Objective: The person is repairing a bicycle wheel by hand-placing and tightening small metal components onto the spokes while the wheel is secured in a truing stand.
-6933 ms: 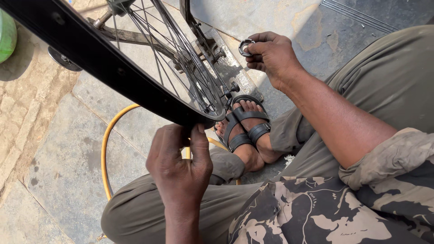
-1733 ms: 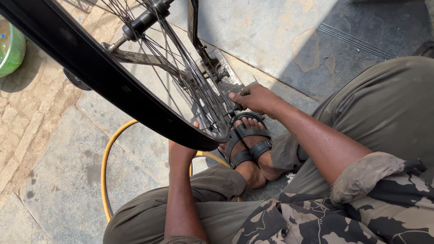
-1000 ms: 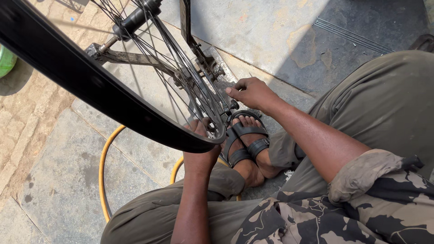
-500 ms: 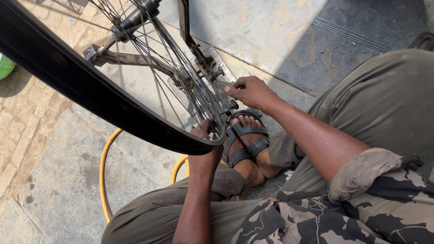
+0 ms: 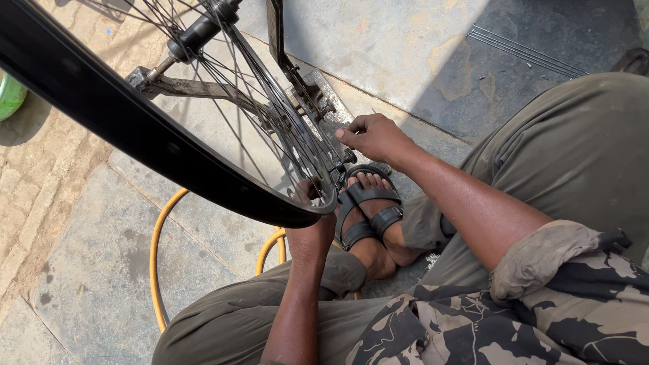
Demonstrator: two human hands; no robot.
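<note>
A bicycle wheel with a black tyre [image 5: 135,128] and thin spokes [image 5: 270,115] hangs in front of me, its hub [image 5: 199,30] at the top. My left hand [image 5: 311,226] reaches up from below and grips the tyre's lowest part, with the fingers partly hidden behind the rim. My right hand [image 5: 375,135] is at the wheel's right side, thumb and fingers pinched on a small dark part [image 5: 346,154] by the rim; what the part is I cannot tell. My foot in a black sandal [image 5: 368,209] rests just below both hands.
A yellow hose [image 5: 157,263] curves over the stone paving under the wheel. The dirty metal bicycle frame [image 5: 297,74] runs behind the spokes. A green object [image 5: 10,94] shows at the left edge. Thin metal rods [image 5: 527,51] lie at the top right.
My right hand came down from holding a small ring in the air to the wheel's rim. My left hand rose from my knee to grip the tyre. Both hands have barely moved in the last second.
</note>
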